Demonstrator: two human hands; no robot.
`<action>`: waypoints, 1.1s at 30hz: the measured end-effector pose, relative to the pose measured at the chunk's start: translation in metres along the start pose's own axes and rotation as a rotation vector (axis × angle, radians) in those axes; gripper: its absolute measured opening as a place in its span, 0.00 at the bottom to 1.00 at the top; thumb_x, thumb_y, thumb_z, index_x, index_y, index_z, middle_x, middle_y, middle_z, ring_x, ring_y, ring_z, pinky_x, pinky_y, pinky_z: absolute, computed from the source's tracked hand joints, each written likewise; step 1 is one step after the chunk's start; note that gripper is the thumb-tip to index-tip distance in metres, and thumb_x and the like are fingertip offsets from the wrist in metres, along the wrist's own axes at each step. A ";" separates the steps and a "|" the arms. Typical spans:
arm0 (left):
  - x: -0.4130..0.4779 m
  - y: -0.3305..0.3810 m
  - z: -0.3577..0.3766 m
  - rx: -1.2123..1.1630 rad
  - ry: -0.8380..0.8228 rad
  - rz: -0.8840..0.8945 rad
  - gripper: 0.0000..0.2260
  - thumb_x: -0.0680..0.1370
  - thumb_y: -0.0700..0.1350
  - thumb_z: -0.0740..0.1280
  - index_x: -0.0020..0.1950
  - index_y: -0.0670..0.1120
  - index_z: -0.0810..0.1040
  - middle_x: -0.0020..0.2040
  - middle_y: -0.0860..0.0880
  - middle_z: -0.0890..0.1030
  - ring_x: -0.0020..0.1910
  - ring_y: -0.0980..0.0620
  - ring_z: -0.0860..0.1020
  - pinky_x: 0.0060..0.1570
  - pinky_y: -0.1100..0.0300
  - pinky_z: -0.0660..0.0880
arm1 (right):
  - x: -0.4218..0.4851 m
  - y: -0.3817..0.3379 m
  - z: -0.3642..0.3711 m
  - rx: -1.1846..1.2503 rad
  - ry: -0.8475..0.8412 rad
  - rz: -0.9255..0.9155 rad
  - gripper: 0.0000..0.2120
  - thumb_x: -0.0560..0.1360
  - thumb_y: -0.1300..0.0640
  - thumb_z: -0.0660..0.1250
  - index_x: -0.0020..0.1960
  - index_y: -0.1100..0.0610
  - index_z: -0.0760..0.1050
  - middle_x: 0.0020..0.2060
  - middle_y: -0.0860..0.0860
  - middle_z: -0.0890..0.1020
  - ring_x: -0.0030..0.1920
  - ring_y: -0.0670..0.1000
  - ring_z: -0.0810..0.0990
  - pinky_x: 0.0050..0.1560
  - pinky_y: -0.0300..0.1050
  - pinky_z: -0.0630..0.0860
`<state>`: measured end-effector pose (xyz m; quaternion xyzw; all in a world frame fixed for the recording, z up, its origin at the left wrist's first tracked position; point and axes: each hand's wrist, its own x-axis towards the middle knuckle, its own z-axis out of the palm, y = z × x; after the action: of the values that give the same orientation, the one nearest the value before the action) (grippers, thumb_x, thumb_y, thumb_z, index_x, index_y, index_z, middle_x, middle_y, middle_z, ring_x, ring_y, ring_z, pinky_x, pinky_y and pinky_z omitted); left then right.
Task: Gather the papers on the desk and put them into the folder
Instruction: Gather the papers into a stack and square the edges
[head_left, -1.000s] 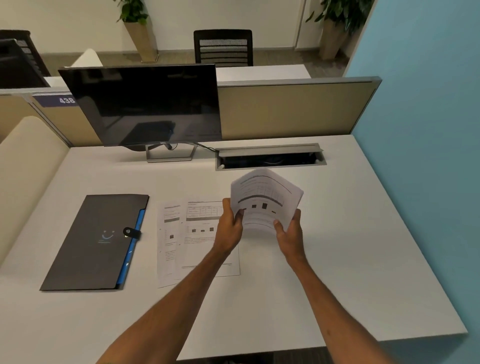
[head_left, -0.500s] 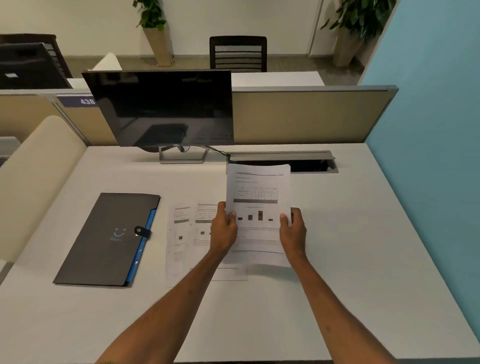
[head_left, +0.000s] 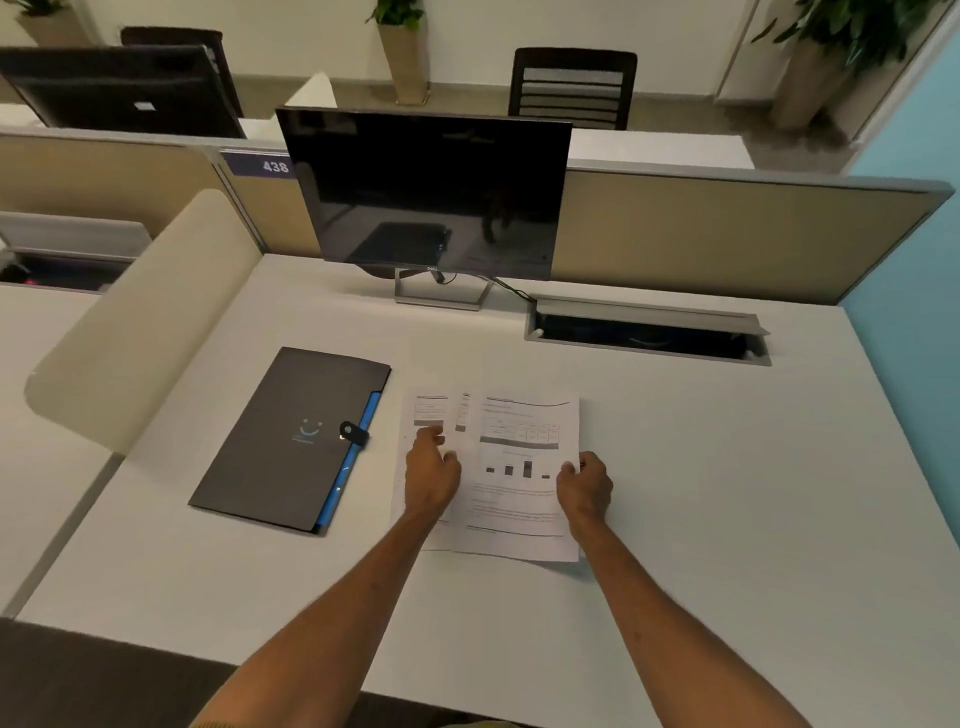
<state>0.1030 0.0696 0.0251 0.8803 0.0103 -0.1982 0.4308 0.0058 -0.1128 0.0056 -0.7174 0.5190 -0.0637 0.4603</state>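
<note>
White surface, one workstation. Readable writing first: "438" in white on a dark plate fixed to the partition, upper left of the frame. A small logo on the lower bezel of the black monitor, upper centre, too small to read with confidence. The screen is dark and shows only reflections.

Dark grey folder, left of centre, lies flat and shut, a blue edge along its right side and a black tab clasp over that edge. Its cover bears a pale smile mark with a line of tiny text beneath (not legible).

Papers at centre frame, just right of the folder, lie fanned in an overlapping pile on the surface. The top sheet shows a heading, a table, a grey band, a small bar chart and paragraphs, all blurred past reading. Two sheets beneath show only as strips at the left.

Left hand lies over the left part of the pile, fingers loosely curled, fingertips on the lower sheets; grip grasps nothing. Right hand sits at the top sheet's right edge, fingers curled inward; I cannot tell whether that grip pinches the edge or only touches it.

Open cable tray right of the monitor stand, interior dark. Both forearms are cut off at the bottom of the frame.
</note>
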 end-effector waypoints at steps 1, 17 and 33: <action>0.003 -0.006 -0.005 0.034 0.021 -0.025 0.24 0.86 0.38 0.65 0.82 0.42 0.66 0.79 0.41 0.72 0.79 0.39 0.73 0.79 0.41 0.72 | -0.001 -0.001 0.004 -0.038 0.006 -0.001 0.09 0.83 0.64 0.63 0.59 0.67 0.78 0.60 0.63 0.83 0.58 0.63 0.84 0.48 0.43 0.73; 0.034 -0.038 -0.036 0.099 0.040 -0.129 0.28 0.85 0.38 0.65 0.85 0.41 0.62 0.82 0.40 0.67 0.82 0.38 0.66 0.81 0.39 0.68 | -0.006 -0.034 0.057 -0.215 -0.021 -0.080 0.16 0.80 0.64 0.66 0.67 0.66 0.75 0.66 0.63 0.76 0.67 0.64 0.77 0.65 0.56 0.77; 0.037 -0.034 -0.032 -0.177 -0.041 -0.202 0.18 0.88 0.39 0.62 0.77 0.46 0.65 0.70 0.41 0.81 0.61 0.37 0.86 0.62 0.40 0.85 | -0.023 -0.034 0.068 -0.246 -0.120 -0.183 0.17 0.79 0.63 0.68 0.67 0.63 0.77 0.66 0.59 0.75 0.66 0.61 0.78 0.64 0.52 0.78</action>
<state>0.1416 0.1095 0.0040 0.8292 0.1074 -0.2567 0.4848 0.0580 -0.0529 0.0006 -0.8153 0.4268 0.0015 0.3913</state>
